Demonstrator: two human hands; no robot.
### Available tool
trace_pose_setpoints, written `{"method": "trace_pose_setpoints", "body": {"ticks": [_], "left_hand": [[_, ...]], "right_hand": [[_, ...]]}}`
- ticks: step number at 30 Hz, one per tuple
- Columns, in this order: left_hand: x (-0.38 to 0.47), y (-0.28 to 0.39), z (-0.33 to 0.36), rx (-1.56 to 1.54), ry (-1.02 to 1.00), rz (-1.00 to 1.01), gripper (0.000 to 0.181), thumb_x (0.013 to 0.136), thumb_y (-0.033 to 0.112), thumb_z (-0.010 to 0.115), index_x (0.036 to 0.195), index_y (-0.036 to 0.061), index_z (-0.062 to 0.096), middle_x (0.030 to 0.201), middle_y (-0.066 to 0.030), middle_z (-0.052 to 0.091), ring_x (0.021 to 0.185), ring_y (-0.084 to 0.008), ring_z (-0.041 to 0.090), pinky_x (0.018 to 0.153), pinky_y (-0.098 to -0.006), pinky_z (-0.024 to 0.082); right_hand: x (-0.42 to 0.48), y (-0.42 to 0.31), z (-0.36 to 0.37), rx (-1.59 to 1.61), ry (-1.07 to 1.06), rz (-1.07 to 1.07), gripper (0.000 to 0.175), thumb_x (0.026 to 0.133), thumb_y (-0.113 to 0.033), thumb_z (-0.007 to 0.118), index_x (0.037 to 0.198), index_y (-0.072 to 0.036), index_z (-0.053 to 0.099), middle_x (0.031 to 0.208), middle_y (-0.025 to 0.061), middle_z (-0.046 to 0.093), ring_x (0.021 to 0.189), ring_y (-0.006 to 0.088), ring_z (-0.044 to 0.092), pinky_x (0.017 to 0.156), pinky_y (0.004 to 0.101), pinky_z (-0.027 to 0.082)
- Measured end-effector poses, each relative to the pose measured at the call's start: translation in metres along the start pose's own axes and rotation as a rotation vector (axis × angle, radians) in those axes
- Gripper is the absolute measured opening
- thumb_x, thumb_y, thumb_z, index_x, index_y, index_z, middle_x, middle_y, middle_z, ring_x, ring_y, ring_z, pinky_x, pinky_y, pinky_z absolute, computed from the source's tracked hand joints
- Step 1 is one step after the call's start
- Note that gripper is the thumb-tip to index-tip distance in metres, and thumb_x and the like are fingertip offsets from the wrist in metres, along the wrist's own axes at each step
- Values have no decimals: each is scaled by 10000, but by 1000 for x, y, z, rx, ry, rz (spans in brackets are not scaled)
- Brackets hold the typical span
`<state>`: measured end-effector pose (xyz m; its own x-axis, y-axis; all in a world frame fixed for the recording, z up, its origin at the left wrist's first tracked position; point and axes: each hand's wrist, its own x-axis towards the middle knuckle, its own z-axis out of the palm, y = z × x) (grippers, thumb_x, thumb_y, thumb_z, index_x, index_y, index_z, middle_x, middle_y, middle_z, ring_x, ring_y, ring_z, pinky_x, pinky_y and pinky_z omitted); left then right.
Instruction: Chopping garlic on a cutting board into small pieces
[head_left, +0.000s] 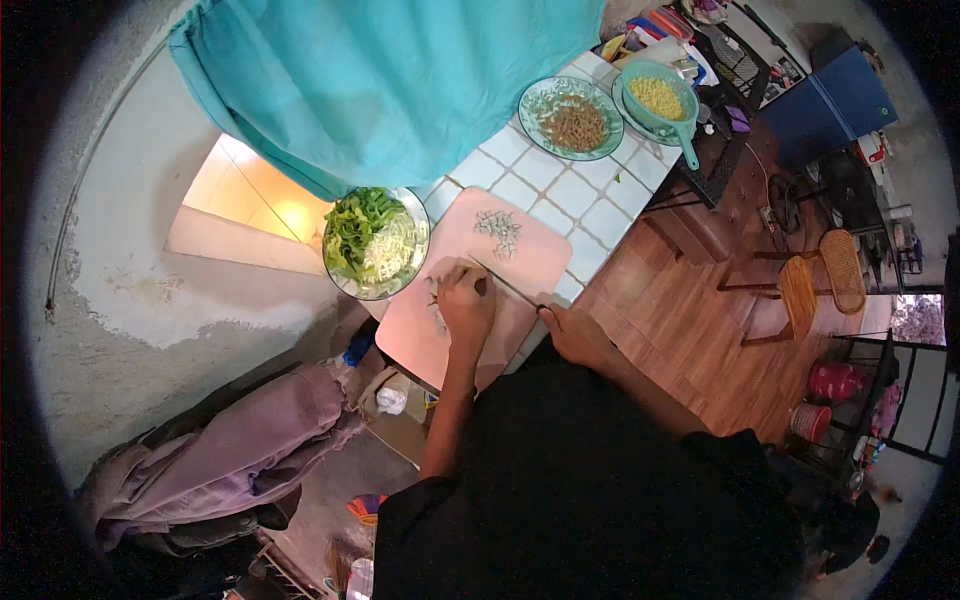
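A pale pink cutting board (409, 334) lies on the white-tiled counter (536, 169). My right hand (577, 334) grips the handle of a kitchen knife (510, 283), its blade pointing up-left across the board. My left hand (466, 304) rests on the board beside the blade tip with curled fingers; whether they hold anything is hidden. Small pale-green chopped pieces (497, 234) form a loose pile beyond the knife. Thin greenish bits (433, 300) show at the left hand's outer side. Left of the board, a plate (358, 291) carries torn green leaves (360, 225) and white shreds (388, 249).
A patterned plate (531, 101) of brown crumbled food (576, 126) and a green colander (656, 124) of yellow kernels (656, 97) stand farther back. A turquoise curtain (375, 90) hangs over the counter's far side. A wooden chair (796, 296) stands on the floor at right.
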<state>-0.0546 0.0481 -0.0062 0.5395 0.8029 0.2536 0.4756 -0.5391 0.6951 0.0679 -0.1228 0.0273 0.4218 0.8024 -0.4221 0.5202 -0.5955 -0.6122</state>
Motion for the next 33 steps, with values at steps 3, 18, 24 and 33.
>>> {"method": "trace_pose_setpoints", "body": {"ticks": [3, 18, 24, 33], "left_hand": [[9, 6, 0, 103, -78, -104, 88, 809, 67, 689, 887, 48, 725, 938, -114, 679, 920, -332, 636, 846, -444, 484], [-3, -20, -59, 16, 19, -130, 223, 827, 10, 657, 1040, 25, 720, 1001, -146, 668, 972, -354, 612, 878, -421, 500], [-7, -28, -56, 89, 31, -134, 221, 809, 41, 691, 1027, 34, 729, 1022, -142, 663, 999, -357, 607, 884, -431, 506], [15, -15, -47, 237, -38, -127, 182, 770, 107, 741, 943, 52, 724, 985, -123, 663, 978, -355, 609, 854, -437, 503]], "right_hand": [[1, 3, -3, 47, -11, 41, 506, 1083, -441, 337, 1070, -13, 607, 949, 304, 669, 960, 522, 625, 832, 593, 484], [22, -2, -23, -12, 23, 39, 510, 1065, -468, 382, 1087, -19, 624, 984, 278, 679, 973, 472, 649, 838, 561, 495], [22, -6, -27, 22, 41, 4, 523, 1062, -472, 388, 1049, -6, 624, 946, 287, 677, 948, 474, 647, 824, 568, 488], [14, 0, -24, 43, 22, 0, 529, 1059, -485, 388, 1029, -16, 630, 880, 267, 675, 899, 479, 649, 783, 558, 490]]}}
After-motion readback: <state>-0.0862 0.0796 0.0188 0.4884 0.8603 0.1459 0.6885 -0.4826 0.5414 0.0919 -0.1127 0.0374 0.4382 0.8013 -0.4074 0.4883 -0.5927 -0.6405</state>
